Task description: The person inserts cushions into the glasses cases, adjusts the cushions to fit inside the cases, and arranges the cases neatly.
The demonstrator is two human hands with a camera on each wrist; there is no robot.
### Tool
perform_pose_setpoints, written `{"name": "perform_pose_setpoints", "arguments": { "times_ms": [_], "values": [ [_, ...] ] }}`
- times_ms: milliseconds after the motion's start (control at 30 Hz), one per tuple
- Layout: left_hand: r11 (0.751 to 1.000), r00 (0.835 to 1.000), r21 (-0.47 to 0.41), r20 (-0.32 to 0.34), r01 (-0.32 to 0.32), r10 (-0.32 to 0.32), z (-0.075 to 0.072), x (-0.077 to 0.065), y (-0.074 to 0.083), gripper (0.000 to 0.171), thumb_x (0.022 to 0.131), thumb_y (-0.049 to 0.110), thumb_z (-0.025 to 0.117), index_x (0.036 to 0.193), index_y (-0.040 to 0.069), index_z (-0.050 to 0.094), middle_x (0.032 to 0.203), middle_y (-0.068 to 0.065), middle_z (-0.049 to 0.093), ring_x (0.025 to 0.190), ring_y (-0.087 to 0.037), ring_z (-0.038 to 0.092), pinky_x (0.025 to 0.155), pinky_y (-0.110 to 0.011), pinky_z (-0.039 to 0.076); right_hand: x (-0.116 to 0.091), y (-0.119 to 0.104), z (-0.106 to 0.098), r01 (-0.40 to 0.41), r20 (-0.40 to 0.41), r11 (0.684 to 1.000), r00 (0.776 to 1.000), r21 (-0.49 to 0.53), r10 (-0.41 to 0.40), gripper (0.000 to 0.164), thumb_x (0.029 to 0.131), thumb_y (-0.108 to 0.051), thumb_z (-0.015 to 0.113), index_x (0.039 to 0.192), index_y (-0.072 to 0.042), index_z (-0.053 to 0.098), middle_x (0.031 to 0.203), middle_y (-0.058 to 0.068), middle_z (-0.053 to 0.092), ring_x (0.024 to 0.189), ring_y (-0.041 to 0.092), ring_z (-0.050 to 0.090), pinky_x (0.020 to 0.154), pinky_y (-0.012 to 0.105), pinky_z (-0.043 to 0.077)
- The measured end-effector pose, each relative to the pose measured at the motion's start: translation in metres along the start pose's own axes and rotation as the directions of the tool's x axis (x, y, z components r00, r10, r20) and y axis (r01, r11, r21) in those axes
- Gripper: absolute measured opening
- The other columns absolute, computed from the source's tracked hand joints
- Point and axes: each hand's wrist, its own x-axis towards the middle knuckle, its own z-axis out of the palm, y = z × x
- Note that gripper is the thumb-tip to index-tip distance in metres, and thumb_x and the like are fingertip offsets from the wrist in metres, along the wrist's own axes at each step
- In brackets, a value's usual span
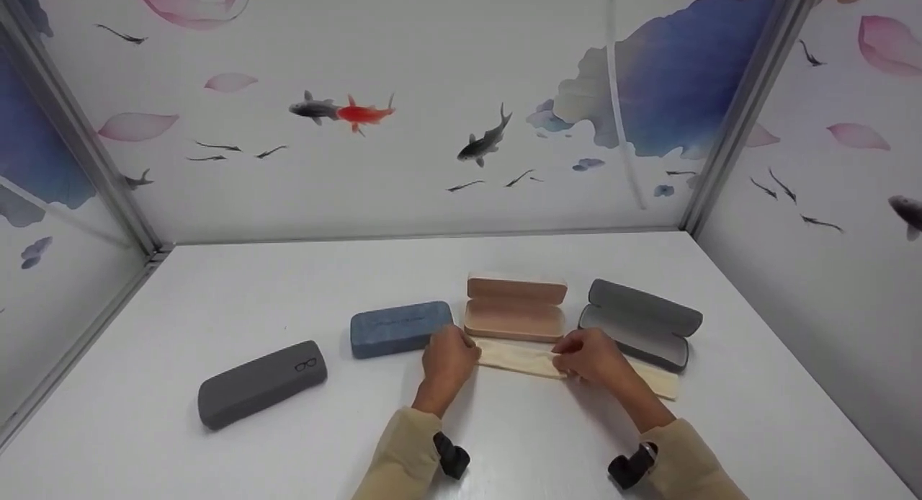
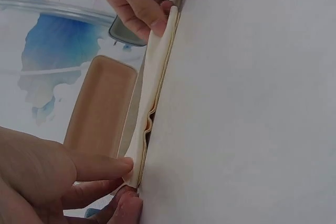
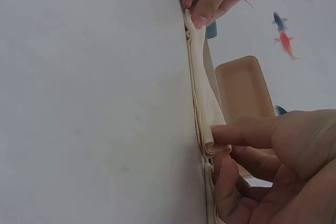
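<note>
A cream cloth (image 1: pixel 518 359), folded into a long narrow strip, lies on the white table. My left hand (image 1: pixel 448 359) pinches its left end between thumb and fingers. At the other end my right hand (image 1: pixel 595 357) pinches it the same way. In the left wrist view the folded cloth (image 2: pixel 156 77) shows stacked layers along its edge, with a small wavy pucker. Just behind it stands an open pink-tan glasses case (image 1: pixel 515 320), its lid upright. A second folded cream cloth (image 1: pixel 657 380) lies flat beyond my right hand, partly hidden by the wrist.
Behind the second cloth is an open dark grey glasses case (image 1: pixel 637 334). A shut blue case (image 1: pixel 400 328) sits close behind my left hand. Further left lies a shut grey case (image 1: pixel 263 385) with a glasses mark. Printed panels (image 1: pixel 418 183) wall the table's back and sides.
</note>
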Motion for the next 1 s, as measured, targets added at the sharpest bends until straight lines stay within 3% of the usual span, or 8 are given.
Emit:
{"name": "perform_pose_setpoints", "arguments": {
  "times_ms": [133,200,367,533,600,667,800,1000],
  "values": [
    [0.999,1.0,-0.026,0.005,-0.019,0.019,-0.002,-0.001,0.003,0.048,0.084,-0.005,0.06,0.052,0.018,0.033,0.049,0.009,0.027,0.048,-0.008,0.026,0.046,-0.024,0.02,-0.002,-0.002,-0.003,0.001,-0.005,1.0,1.0,-0.005,-0.001,0.014,0.085,-0.007,0.073,0.098,-0.002,0.072,0.082,0.005,0.065,0.069,0.015,0.054,0.056,0.026,0.046],
    [0.998,1.0,-0.055,0.02,-0.008,0.009,-0.005,0.0,0.003,0.049,0.084,-0.004,0.06,0.051,0.019,0.033,0.049,0.01,0.026,0.048,-0.008,0.024,0.046,-0.024,0.019,-0.002,-0.002,-0.004,0.007,-0.005,1.0,1.0,0.0,-0.007,0.015,0.085,-0.008,0.072,0.098,-0.002,0.072,0.083,0.004,0.064,0.069,0.014,0.054,0.057,0.026,0.046],
    [0.982,0.991,-0.163,0.108,0.095,-0.078,-0.012,0.002,0.002,0.04,0.089,0.002,0.06,0.055,0.016,0.043,0.056,0.006,0.04,0.048,-0.008,0.036,0.044,-0.022,0.029,-0.001,-0.002,-0.005,0.022,0.007,0.999,1.0,0.037,-0.022,0.017,0.084,-0.008,0.072,0.099,0.0,0.071,0.083,0.004,0.064,0.071,0.014,0.055,0.057,0.027,0.047],
    [0.937,0.972,-0.285,0.178,0.203,-0.156,-0.016,0.003,0.001,0.012,0.092,0.007,0.06,0.081,0.004,0.065,0.089,-0.006,0.065,0.059,-0.012,0.055,0.048,-0.022,0.046,0.0,-0.003,-0.005,-0.007,0.024,0.998,1.0,0.056,0.006,0.021,0.086,-0.011,0.072,0.103,0.001,0.07,0.085,0.005,0.066,0.074,0.014,0.059,0.06,0.027,0.051],
    [0.924,0.971,-0.32,0.179,0.211,-0.159,-0.016,0.003,0.001,0.009,0.092,0.006,0.061,0.092,0.0,0.067,0.095,-0.01,0.067,0.063,-0.013,0.059,0.05,-0.023,0.049,0.0,-0.004,-0.006,-0.017,0.041,0.998,0.999,0.065,0.015,0.023,0.086,-0.012,0.072,0.105,0.001,0.069,0.087,0.006,0.068,0.075,0.014,0.061,0.062,0.027,0.053],
    [0.914,0.972,-0.349,0.177,0.206,-0.152,-0.015,0.004,0.002,0.009,0.093,0.006,0.062,0.096,-0.002,0.066,0.087,-0.011,0.066,0.062,-0.015,0.062,0.051,-0.025,0.051,0.001,-0.005,-0.007,-0.023,0.056,0.995,0.998,0.094,0.018,0.026,0.087,-0.012,0.073,0.108,0.002,0.067,0.087,0.007,0.069,0.075,0.014,0.063,0.063,0.028,0.053],
    [0.893,0.973,-0.4,0.179,0.205,-0.144,-0.016,0.006,0.003,0.009,0.094,0.006,0.064,0.099,-0.001,0.065,0.078,-0.008,0.064,0.062,-0.02,0.069,0.055,-0.031,0.057,0.0,-0.006,-0.01,-0.022,0.086,0.982,0.996,0.185,0.006,0.032,0.088,-0.008,0.073,0.114,0.006,0.061,0.09,0.008,0.068,0.074,0.015,0.063,0.066,0.028,0.053],
    [0.86,0.972,-0.458,0.174,0.223,-0.159,-0.017,0.01,0.002,0.011,0.092,0.002,0.065,0.101,-0.003,0.068,0.086,-0.016,0.071,0.067,-0.018,0.069,0.062,-0.032,0.06,-0.001,-0.008,-0.012,0.019,0.071,0.969,0.997,0.248,-0.037,0.034,0.089,-0.007,0.072,0.116,0.01,0.061,0.089,0.007,0.07,0.072,0.014,0.065,0.068,0.029,0.056]
  ]
}}
